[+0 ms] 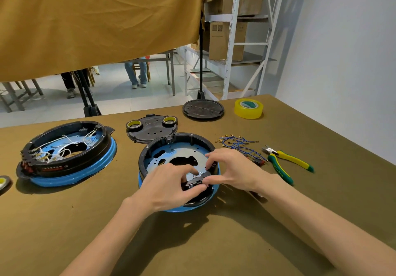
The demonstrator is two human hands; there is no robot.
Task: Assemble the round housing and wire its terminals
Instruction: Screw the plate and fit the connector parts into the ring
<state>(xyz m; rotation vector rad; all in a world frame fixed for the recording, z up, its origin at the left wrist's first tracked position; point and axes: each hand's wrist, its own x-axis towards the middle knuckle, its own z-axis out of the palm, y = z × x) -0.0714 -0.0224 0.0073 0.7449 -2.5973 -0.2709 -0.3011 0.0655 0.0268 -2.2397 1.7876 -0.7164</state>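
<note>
An ochre cloth (96, 23) hangs across the back of the room, with white shelving (233, 40) holding cardboard boxes beside it, and an olive-brown table (235, 243) fills the foreground. At far left on the table sits a second round housing (66, 153), black ring on a blue base, with white wires inside. The round housing (171, 153) being worked on stands at the centre, open side up, its grey metal plate showing inside. Behind it lies a black cover plate (152, 131) carrying two small tape rolls; further back sit a black disc (203, 108) and a yellow tape roll (248, 108). To the right lie green-and-yellow pliers (287, 164) and, nearer the housing, a tangle of blue wires (237, 145) with metal terminals. Both hands meet over the housing's near rim — the left hand (169, 188) and the right hand (233, 169) each pinch a small black terminal part (196, 181) between curled fingertips, their grip closed on it
</note>
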